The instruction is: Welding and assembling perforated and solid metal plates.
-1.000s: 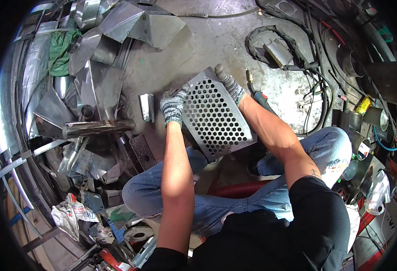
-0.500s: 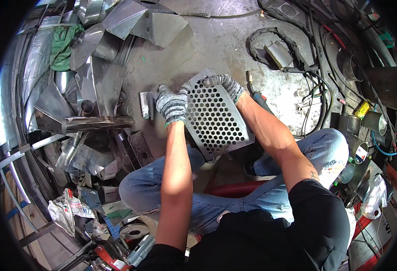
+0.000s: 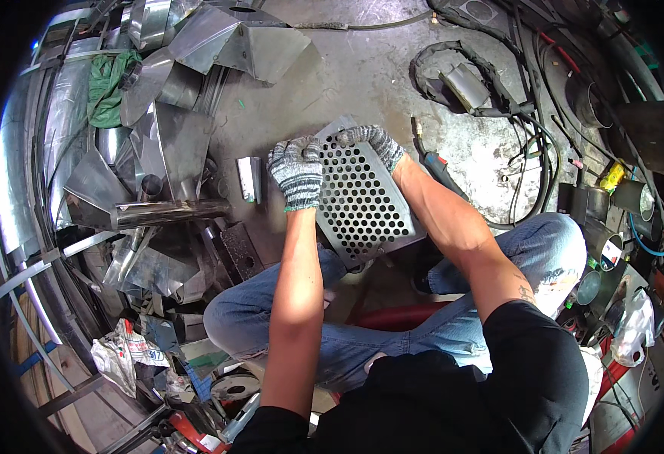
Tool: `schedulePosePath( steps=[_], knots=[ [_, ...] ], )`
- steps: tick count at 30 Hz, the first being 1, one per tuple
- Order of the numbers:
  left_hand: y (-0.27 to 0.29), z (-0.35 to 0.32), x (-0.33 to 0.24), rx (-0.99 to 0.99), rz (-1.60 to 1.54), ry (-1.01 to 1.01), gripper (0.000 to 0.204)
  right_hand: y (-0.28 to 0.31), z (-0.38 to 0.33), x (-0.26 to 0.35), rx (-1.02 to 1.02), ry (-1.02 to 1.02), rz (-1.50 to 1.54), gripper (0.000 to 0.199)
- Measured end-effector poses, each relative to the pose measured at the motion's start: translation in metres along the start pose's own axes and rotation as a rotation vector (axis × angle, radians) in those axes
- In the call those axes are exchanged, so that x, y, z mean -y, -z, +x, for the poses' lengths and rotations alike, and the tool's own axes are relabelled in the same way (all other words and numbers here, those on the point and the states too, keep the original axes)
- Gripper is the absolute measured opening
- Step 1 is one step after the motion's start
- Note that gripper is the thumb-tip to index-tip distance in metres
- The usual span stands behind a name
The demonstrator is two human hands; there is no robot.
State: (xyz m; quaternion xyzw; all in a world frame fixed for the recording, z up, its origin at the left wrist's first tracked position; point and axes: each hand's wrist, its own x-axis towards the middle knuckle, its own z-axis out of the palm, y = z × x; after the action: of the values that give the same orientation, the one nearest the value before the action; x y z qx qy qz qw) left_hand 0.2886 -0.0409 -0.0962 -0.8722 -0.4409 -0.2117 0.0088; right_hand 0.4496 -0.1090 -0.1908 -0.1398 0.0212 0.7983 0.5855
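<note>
Perforated metal plate sits over your knees, tilted more upright than a second ago. Your left hand has slid to its top left edge, gripping; your right hand grips the top. White crumpled wrapper lies lower left.

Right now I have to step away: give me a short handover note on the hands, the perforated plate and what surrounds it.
Left hand, gloved, grips the far left corner of the perforated metal plate.
Right hand, gloved, curls over the plate's far edge.
The plate is tilted above the concrete floor in front of the knees.
A welding torch lies on the floor right of the plate; a small metal piece stands to its left, with sheet-metal offcuts beyond.
Done: plate in both hands. No weld or join shows on it, and the torch is not in hand.
</note>
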Motion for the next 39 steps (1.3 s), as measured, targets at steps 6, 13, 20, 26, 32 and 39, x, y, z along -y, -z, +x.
schedulePosePath(
  steps=[6,13,20,26,32,39],
  knots=[
    [-0.002,0.001,0.006,0.097,0.038,-0.008,0.016,0.004,0.000,-0.002,-0.012,0.001,0.003,0.039],
    [-0.002,0.001,0.012,0.080,0.118,0.003,0.017,0.002,-0.002,-0.002,-0.005,0.005,0.022,0.039],
    [-0.002,-0.003,0.017,0.039,-0.067,-0.081,0.017,0.003,-0.005,-0.006,-0.008,0.002,0.025,0.040],
    [-0.004,-0.004,0.012,0.059,-0.116,0.061,0.016,0.004,-0.006,-0.007,-0.009,-0.004,0.023,0.040],
    [-0.011,0.007,0.030,0.099,-0.010,-0.081,0.013,-0.001,0.002,-0.004,0.001,-0.010,0.030,0.041],
    [-0.005,0.009,0.017,0.034,0.147,-0.116,0.017,-0.014,0.005,0.011,0.022,0.007,0.013,0.041]
  ],
)
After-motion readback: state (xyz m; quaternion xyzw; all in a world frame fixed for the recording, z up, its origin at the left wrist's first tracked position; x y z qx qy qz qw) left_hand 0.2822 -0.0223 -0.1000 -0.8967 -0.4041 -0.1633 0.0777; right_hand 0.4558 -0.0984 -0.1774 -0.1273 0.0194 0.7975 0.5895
